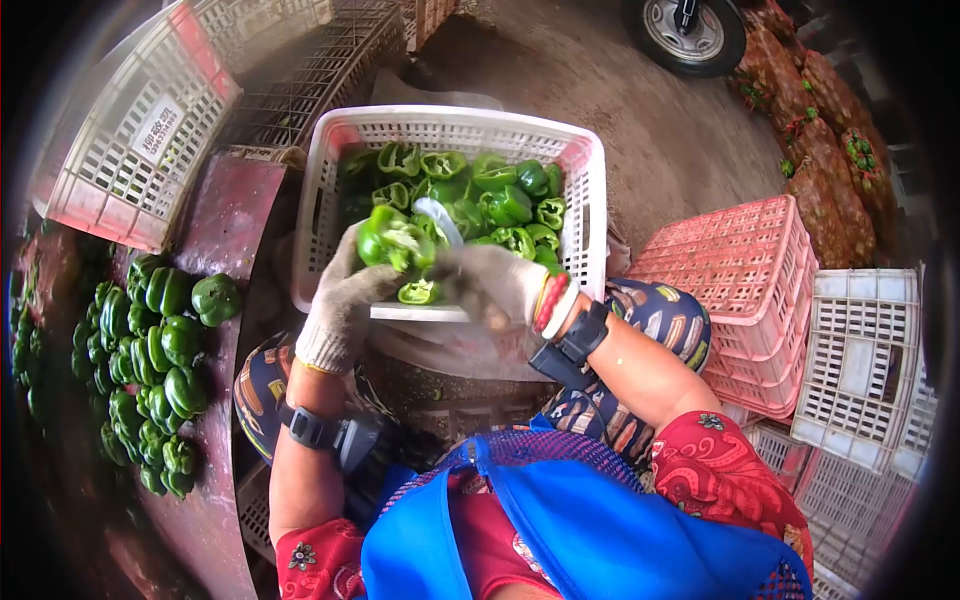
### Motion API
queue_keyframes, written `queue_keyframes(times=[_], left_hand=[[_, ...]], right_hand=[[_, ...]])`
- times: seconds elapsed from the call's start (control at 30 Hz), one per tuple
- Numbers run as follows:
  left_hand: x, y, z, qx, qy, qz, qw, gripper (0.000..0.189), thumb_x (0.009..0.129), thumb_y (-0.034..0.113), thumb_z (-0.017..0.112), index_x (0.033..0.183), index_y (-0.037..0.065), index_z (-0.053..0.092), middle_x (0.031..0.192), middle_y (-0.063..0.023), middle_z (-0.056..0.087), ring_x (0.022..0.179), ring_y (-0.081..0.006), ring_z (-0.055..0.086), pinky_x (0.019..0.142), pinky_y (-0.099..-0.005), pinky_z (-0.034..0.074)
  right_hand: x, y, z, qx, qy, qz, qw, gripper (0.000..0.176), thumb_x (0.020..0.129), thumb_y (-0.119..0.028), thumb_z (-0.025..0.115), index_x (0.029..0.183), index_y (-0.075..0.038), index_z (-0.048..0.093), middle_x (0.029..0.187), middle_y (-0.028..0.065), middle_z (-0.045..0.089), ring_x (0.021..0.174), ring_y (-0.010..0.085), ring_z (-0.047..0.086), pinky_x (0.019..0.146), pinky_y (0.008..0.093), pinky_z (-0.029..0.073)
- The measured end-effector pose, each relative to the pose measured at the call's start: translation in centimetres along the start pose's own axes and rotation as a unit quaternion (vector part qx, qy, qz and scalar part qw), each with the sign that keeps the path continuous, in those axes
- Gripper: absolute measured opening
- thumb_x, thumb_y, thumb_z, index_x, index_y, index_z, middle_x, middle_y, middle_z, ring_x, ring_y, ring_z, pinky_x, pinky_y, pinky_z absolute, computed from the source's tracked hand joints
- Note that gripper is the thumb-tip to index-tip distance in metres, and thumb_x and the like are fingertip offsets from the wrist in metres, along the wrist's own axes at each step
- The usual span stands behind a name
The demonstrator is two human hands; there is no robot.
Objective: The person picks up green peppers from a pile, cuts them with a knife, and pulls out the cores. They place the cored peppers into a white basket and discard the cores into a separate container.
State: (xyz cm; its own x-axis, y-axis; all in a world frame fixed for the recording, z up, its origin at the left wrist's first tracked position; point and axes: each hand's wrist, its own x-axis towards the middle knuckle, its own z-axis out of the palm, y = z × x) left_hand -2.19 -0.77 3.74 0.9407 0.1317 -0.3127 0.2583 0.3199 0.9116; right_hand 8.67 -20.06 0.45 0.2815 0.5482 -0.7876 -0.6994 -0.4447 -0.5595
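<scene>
My left hand (345,295), in a knitted work glove, is closed round a cut green bell pepper (395,240) whose pale inside shows. Close beside the pepper is my gloved right hand (495,280), smeared by motion, with its fingers curled. A pale, curved, blade-like strip, apparently a knife (438,218), sticks out from the right hand; its handle is hidden. Both hands are over the near side of a white plastic crate (450,120). Inside the crate lie several green bell pepper pieces (505,205), some with their hollow insides showing.
Whole green bell peppers (165,340) lie in rows on a reddish surface (225,220) at my left. A white and pink crate (150,130) stands beyond them. To my right are stacked pink crates (730,270) and white crates (860,350). A wheel (690,35) and filled sacks (825,180) are farther back.
</scene>
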Motion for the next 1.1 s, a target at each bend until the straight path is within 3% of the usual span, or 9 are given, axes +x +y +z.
queue_keyframes(times=[0.17,0.27,0.4,0.43,0.53,0.63,0.73,0.9,1.1], left_hand=[[0.8,-1.3,1.6,0.000,0.014,-0.003,1.000,0.066,0.093,0.007,0.067,0.155,0.003,0.044,0.137,-0.0097,0.062,0.121,-0.0176,0.062,0.101,-0.0305,0.052],[1.4,-1.5,1.2,-0.007,0.042,-0.049,0.998,0.057,0.099,0.015,0.062,0.151,0.000,0.045,0.131,-0.0107,0.064,0.114,-0.0178,0.066,0.097,-0.0315,0.054],[1.8,-2.3,1.6,0.042,0.024,-0.074,0.996,0.034,0.104,0.026,0.062,0.130,0.004,0.061,0.106,-0.0043,0.069,0.079,-0.0113,0.066,0.070,-0.0270,0.054],[2.0,-2.6,1.6,0.075,0.028,-0.087,0.993,0.034,0.105,0.030,0.063,0.127,0.005,0.063,0.101,-0.0028,0.069,0.076,-0.0100,0.064,0.067,-0.0260,0.053],[1.2,-2.1,2.2,0.082,0.024,-0.112,0.990,0.034,0.105,0.039,0.065,0.117,0.007,0.065,0.084,0.0024,0.064,0.067,-0.0066,0.057,0.060,-0.0235,0.046],[0.8,-1.0,1.5,0.094,-0.019,-0.126,0.987,0.031,0.103,0.038,0.068,0.106,0.008,0.065,0.076,0.0039,0.060,0.064,-0.0051,0.052,0.057,-0.0226,0.041],[1.0,-0.1,1.0,0.195,-0.054,-0.166,0.965,0.029,0.102,0.036,0.068,0.105,0.007,0.065,0.075,0.0047,0.058,0.063,-0.0045,0.048,0.057,-0.0224,0.039],[1.7,-3.6,1.1,0.368,0.102,-0.035,0.924,0.050,0.095,0.046,0.074,0.101,-0.004,0.075,0.083,-0.0189,0.074,0.074,-0.0235,0.073,0.070,-0.0371,0.055],[0.4,-2.0,1.7,0.292,0.100,-0.002,0.951,0.043,0.093,0.039,0.079,0.102,-0.003,0.076,0.080,-0.0135,0.076,0.073,-0.0122,0.070,0.067,-0.0333,0.054]], right_hand=[[-0.7,-1.4,0.0,0.196,-0.100,-0.096,0.971,0.046,0.104,-0.050,0.058,0.106,-0.005,0.066,0.064,0.0048,0.063,0.039,0.0132,0.054,0.031,0.0253,0.037],[0.8,-1.1,-0.7,0.097,0.023,-0.256,0.962,0.043,0.104,-0.046,0.060,0.117,-0.005,0.067,0.066,0.0036,0.064,0.039,0.0112,0.052,0.029,0.0245,0.034],[2.1,0.8,-0.3,-0.213,0.222,-0.534,0.787,0.055,0.103,-0.030,0.062,0.150,-0.004,0.050,0.122,0.0172,0.072,0.103,0.0270,0.074,0.089,0.0360,0.060],[0.8,0.9,0.8,-0.191,0.185,-0.491,0.830,0.058,0.101,-0.025,0.065,0.152,-0.003,0.047,0.145,0.0188,0.061,0.130,0.0287,0.062,0.113,0.0353,0.045],[1.5,1.6,0.4,-0.170,0.146,-0.509,0.831,0.059,0.101,-0.029,0.067,0.151,-0.005,0.049,0.117,0.0158,0.071,0.092,0.0194,0.071,0.085,0.0330,0.058],[-3.1,-1.8,-0.6,-0.014,-0.031,-0.283,0.958,0.058,0.101,-0.035,0.069,0.149,-0.007,0.051,0.094,0.0077,0.068,0.054,0.0105,0.058,0.050,0.0263,0.050],[-2.6,-2.0,-0.9,-0.043,-0.068,-0.263,0.962,0.056,0.100,-0.041,0.071,0.142,-0.007,0.055,0.084,0.0012,0.063,0.039,0.0047,0.041,0.035,0.0227,0.033],[-0.9,0.1,1.7,-0.063,0.096,-0.291,0.950,0.044,0.102,-0.044,0.066,0.124,-0.007,0.059,0.080,0.0042,0.062,0.041,0.0102,0.052,0.036,0.0260,0.040],[-2.4,0.1,2.3,0.009,0.029,-0.255,0.966,0.043,0.104,-0.042,0.063,0.126,-0.005,0.057,0.078,0.0034,0.061,0.040,0.0098,0.051,0.035,0.0249,0.042]])
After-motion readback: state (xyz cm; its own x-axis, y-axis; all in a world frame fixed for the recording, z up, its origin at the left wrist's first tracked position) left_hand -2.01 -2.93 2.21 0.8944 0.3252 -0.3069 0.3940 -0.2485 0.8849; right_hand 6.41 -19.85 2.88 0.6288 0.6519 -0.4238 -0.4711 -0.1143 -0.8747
